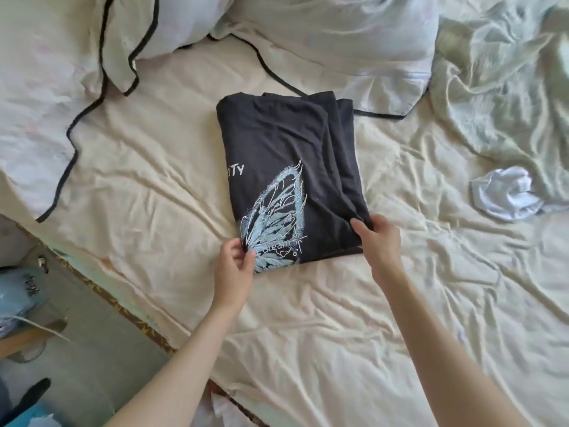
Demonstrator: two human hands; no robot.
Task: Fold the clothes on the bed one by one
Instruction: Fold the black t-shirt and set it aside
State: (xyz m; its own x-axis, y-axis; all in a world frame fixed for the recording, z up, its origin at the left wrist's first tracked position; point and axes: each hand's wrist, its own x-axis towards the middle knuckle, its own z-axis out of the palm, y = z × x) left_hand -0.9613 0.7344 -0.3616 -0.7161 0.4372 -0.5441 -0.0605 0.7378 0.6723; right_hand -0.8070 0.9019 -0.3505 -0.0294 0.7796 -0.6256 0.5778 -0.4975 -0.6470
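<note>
A black T-shirt (pixel 286 167) with a pale blue butterfly print lies folded into a long rectangle in the middle of the bed. My left hand (pixel 234 266) pinches its near left corner by the butterfly. My right hand (pixel 377 238) grips the near right corner, fingers curled over the stacked layers. A small crumpled white garment (pixel 505 194) lies at the right on the cream sheet (pixel 308 318).
Pillows with black piping (pixel 101 47) lie at the back left and back middle. A rumpled pale green blanket (pixel 505 75) fills the back right. The bed's edge (pixel 129 309) runs diagonally at the lower left, with floor and clutter beyond it.
</note>
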